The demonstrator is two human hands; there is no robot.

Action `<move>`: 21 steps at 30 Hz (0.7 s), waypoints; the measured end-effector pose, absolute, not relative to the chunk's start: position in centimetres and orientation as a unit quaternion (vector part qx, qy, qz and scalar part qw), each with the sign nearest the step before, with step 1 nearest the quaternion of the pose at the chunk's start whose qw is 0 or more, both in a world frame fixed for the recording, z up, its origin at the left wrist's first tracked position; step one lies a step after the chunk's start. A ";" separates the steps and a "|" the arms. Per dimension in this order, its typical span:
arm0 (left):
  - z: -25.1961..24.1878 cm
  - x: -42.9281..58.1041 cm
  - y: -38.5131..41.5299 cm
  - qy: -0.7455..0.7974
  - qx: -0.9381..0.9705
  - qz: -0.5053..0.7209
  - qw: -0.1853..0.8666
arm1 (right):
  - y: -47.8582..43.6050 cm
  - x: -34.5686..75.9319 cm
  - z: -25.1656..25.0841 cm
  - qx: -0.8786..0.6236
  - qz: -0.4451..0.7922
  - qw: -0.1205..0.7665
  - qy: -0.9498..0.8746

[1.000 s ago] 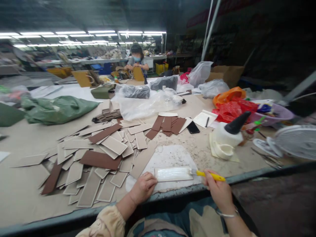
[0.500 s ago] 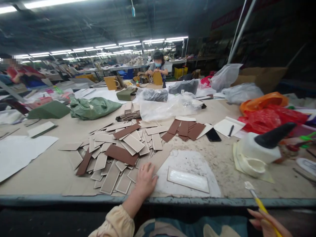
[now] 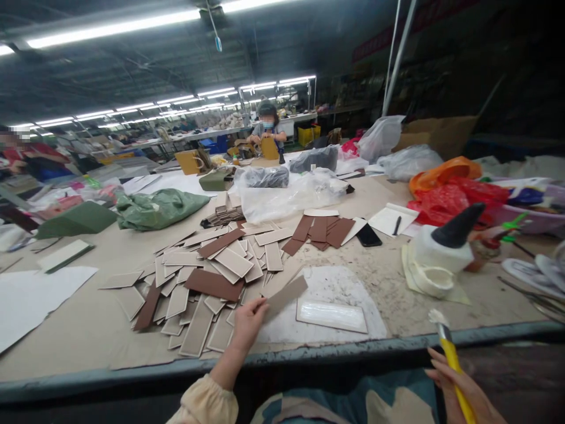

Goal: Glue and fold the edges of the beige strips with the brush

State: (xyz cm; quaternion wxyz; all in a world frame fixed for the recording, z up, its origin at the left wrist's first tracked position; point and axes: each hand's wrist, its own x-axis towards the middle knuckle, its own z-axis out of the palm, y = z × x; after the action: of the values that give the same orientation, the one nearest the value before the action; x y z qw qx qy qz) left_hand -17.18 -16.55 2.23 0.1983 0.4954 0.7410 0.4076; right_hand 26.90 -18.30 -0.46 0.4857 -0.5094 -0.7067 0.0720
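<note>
— What does the left hand (image 3: 248, 324) have, low in the middle of the frame?
— A thin grey-beige strip (image 3: 288, 295), pinched at one end in its grip and slanting up to the right.
— And the right hand (image 3: 461, 388), lower right?
— A yellow-handled brush (image 3: 451, 356), its white-clotted bristles pointing up the frame.
— Anything just right of the strip?
— A panel (image 3: 331, 316) coated in glossy white, lying on a white sheet (image 3: 339, 284), apart from both hands.
— What about left of centre?
— A loose heap of beige pieces (image 3: 194, 324) on the worktop (image 3: 66, 335), brown ones among them.
— Right of centre?
— A black phone (image 3: 369, 235), then a white container (image 3: 454, 254) farther right.
</note>
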 end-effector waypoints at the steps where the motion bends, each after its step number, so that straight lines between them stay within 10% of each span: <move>1: 2.5 -17.2 -17.1 0.739 0.482 0.421 0.209 | -18.4 26.9 -0.5 -0.507 0.071 0.483 -0.710; 12: 4.7 -10.8 -20.3 0.599 0.529 0.356 0.484 | -19.0 18.2 2.9 -0.459 0.203 0.478 -0.721; 21: 3.3 -10.4 -16.6 0.535 0.677 0.376 0.336 | -18.6 19.3 3.2 -0.522 0.168 0.493 -0.676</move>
State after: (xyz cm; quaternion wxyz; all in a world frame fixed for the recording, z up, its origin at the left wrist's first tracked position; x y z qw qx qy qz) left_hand -10.37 -16.62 3.33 0.3364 0.6774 0.5353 0.3760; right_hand 19.32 -18.56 3.16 0.4927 -0.5215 -0.6761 0.1681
